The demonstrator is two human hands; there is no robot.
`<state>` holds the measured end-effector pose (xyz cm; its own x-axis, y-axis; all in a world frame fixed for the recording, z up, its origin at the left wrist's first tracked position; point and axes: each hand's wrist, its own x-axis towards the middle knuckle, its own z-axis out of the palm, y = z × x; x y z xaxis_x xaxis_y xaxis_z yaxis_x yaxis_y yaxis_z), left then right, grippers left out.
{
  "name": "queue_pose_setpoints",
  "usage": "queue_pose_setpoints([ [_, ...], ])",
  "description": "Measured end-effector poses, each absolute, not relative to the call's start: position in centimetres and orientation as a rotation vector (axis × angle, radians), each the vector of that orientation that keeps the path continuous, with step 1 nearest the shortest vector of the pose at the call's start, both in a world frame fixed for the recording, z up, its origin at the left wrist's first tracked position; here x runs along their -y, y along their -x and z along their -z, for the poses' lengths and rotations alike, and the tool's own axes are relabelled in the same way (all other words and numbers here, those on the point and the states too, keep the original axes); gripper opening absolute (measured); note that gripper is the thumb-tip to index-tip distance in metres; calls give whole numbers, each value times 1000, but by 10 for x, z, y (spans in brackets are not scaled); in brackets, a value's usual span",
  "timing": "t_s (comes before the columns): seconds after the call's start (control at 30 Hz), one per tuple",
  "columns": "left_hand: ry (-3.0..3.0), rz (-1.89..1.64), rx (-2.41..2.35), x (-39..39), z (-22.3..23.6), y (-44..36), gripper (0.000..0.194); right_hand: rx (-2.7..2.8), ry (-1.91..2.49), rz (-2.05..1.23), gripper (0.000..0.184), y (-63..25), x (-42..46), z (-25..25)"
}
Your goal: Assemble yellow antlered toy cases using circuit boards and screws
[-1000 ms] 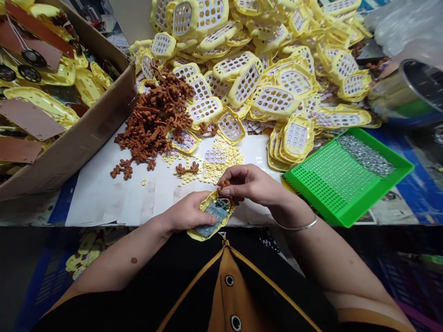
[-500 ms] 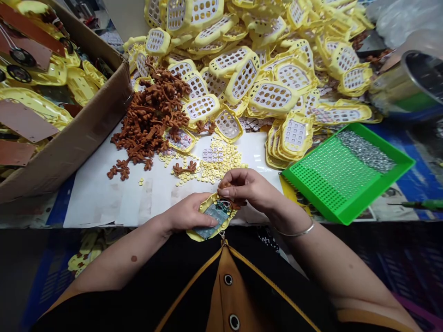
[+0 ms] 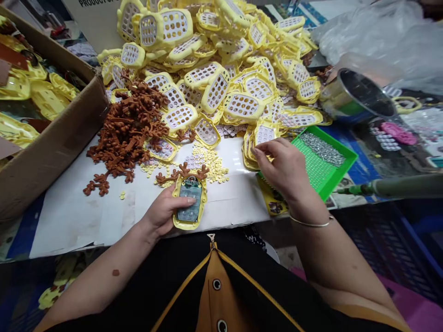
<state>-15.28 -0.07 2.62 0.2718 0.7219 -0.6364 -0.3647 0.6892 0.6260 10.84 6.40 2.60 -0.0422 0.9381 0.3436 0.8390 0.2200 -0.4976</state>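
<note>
My left hand (image 3: 162,211) holds a yellow toy shell (image 3: 190,203) flat on the white sheet, thumb pressed on the green circuit board inside it. Brown antler pieces stick out at the shell's top. My right hand (image 3: 282,166) reaches out to the right, fingers curled over a stack of yellow keypad shells (image 3: 259,138) beside the green tray (image 3: 348,159). It rests on the stack; nothing is lifted.
A heap of yellow keypad shells (image 3: 221,78) fills the back. Brown antler parts (image 3: 126,127) pile at left, small yellow buttons (image 3: 212,161) in the middle. A cardboard box (image 3: 51,147) stands left, a metal pot (image 3: 360,94) right, a screwdriver (image 3: 387,186) at the right edge.
My right hand left the shell and moved right to the stack by the green tray. My left hand laid the shell down flat further onto the sheet. The view swung right.
</note>
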Motion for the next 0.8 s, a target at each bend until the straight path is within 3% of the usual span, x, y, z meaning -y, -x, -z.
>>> queue_pose_setpoints([
  [0.07, -376, -810, -1086, -3, -27, 150, 42, 2000, 1783, 38, 21, -123, -72, -19],
  [0.2, -380, -822, -1081, -6, -25, 144, 40, 2100, 1842, 227, 24, -133, -77, -2],
  [0.6, -358, -826, -1080, -14, -33, 138, 38, 1983, 1822, 299, 24, -137, -69, -7],
  [0.8, -378, -868, -998, -16, -37, 138, 33, 1870, 1498, 469, 12, -123, -27, -7],
])
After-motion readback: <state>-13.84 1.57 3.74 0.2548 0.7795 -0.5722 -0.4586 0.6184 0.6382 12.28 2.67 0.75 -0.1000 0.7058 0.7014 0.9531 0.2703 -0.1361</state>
